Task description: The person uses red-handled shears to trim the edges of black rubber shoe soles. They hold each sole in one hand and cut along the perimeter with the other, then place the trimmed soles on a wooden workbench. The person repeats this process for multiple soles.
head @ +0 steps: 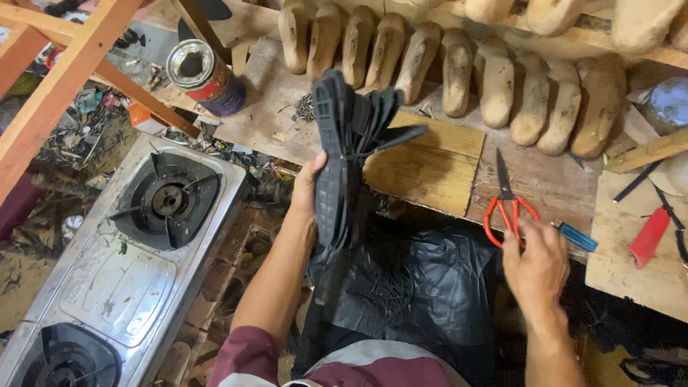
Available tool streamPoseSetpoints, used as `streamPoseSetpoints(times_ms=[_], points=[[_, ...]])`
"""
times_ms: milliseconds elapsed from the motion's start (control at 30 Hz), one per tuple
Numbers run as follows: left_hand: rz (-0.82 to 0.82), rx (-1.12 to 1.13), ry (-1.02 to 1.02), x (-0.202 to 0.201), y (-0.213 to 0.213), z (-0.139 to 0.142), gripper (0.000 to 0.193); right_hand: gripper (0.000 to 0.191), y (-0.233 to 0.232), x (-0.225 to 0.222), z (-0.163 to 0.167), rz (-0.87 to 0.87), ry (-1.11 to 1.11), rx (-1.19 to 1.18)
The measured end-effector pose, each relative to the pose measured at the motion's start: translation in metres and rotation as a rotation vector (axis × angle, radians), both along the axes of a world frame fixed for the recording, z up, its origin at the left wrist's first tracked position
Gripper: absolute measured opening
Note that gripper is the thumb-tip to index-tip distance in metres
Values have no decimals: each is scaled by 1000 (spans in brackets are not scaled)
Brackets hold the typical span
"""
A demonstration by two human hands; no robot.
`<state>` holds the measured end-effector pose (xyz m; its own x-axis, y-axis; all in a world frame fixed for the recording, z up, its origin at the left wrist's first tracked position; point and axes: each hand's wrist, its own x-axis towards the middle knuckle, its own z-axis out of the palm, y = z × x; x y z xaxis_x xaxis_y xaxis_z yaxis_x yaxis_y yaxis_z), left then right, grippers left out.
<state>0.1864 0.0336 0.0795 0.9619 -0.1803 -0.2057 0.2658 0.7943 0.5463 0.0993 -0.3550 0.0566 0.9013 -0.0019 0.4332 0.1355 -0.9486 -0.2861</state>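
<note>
— Left hand (309, 188)?
— Closed round a stack of black shoe soles (342, 154), thumb across the treaded face, stack held upright and tilted a little, raised above the near edge of the table (552, 179). Thin black straps fanning out from the top of the stack toward the right.

— Right hand (536, 264)?
— Over the table's near edge, fingers half curled and touching the red handles of the scissors (507, 204). Loosely shaped, not visibly clamped on anything; hard to tell whether any finger sits inside a handle loop.

— Scissors lying how?
— Flat on the table, blades pointing away from the body, handles toward it.

— Beside them?
— A blue lighter (575, 236) just right of the handles, near the table's edge. Farther right, a red-handled tool (648, 236) on a paler board.

— Behind the soles?
— A yellowish wooden board (430, 163) lying on the table, and beyond it a row of wooden shoe lasts (459, 72) leaning side by side. An open tin can (204, 75) at the far left of the table.

— Below?
— A black plastic sheet (416, 287) spread over the lap, with thin black scraps scattered on it. A two-burner gas stove (136, 251) to the left, low beside the knee.
</note>
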Motion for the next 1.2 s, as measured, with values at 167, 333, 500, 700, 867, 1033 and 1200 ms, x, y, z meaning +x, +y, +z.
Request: streamPoseSetpoints(times_ms=[167, 333, 500, 700, 867, 1033, 1200], points=[[36, -124, 43, -14, -12, 3, 46, 46, -15, 34, 7, -37, 293, -121], [63, 21, -54, -24, -11, -3, 46, 64, -16, 46, 10, 3, 425, -21], [47, 74, -89, -28, -11, -12, 45, 58, -18, 54, 13, -50, 549, 724], [72, 170, -135, -31, -12, -16, 48, 33, 34, -11, -1, 186, 597, 1686], [48, 195, -126, -29, -21, -22, 51, 72, 104, -66, -10, 509, 1069, 1677], [20, 229, -138, -31, -24, -28, 52, 81, 130, -62, -10, 677, 1073, 1714], [-22, 213, -166, -37, -22, -29, 52, 81, 134, -51, -16, 630, 1057, 1691]])
